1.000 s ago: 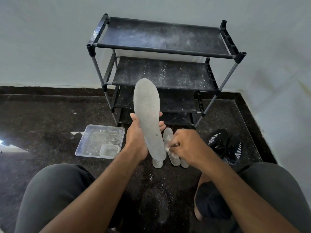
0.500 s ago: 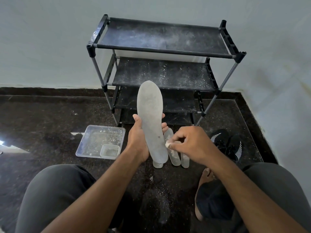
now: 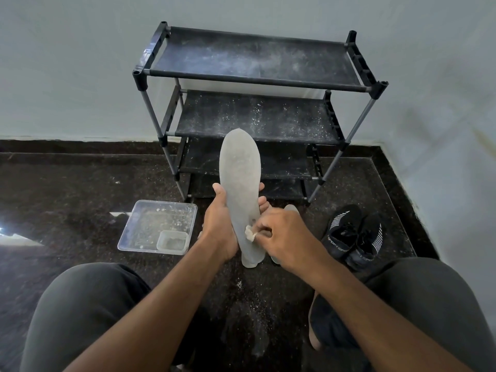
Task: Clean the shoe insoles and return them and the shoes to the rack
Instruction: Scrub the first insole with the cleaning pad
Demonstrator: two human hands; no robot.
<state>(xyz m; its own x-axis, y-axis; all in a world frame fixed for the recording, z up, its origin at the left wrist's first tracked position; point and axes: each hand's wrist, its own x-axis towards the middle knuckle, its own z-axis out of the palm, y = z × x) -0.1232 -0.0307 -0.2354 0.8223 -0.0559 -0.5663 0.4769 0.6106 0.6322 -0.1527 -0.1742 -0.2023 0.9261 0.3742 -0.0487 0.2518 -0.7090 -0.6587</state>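
Note:
My left hand (image 3: 218, 226) grips a long grey insole (image 3: 240, 178) upright by its lower half, toe end up. My right hand (image 3: 284, 232) pinches a small pale wipe (image 3: 250, 233) and presses it against the insole's lower right edge. Other insoles (image 3: 291, 208) lie on the floor behind my hands, mostly hidden. A pair of black sport shoes (image 3: 354, 234) with white stripes sits on the floor to the right. The black shoe rack (image 3: 255, 76), dusted with white powder, stands against the wall straight ahead with bare shelves.
A clear plastic tray (image 3: 150, 224) with a small tub (image 3: 171, 240) inside sits on the dark floor to the left. White powder is scattered on the floor between my knees. The wall corner closes in on the right.
My right hand moved left and brought the wipe onto the insole's lower edge. The insole shifted slightly right and down in my left hand.

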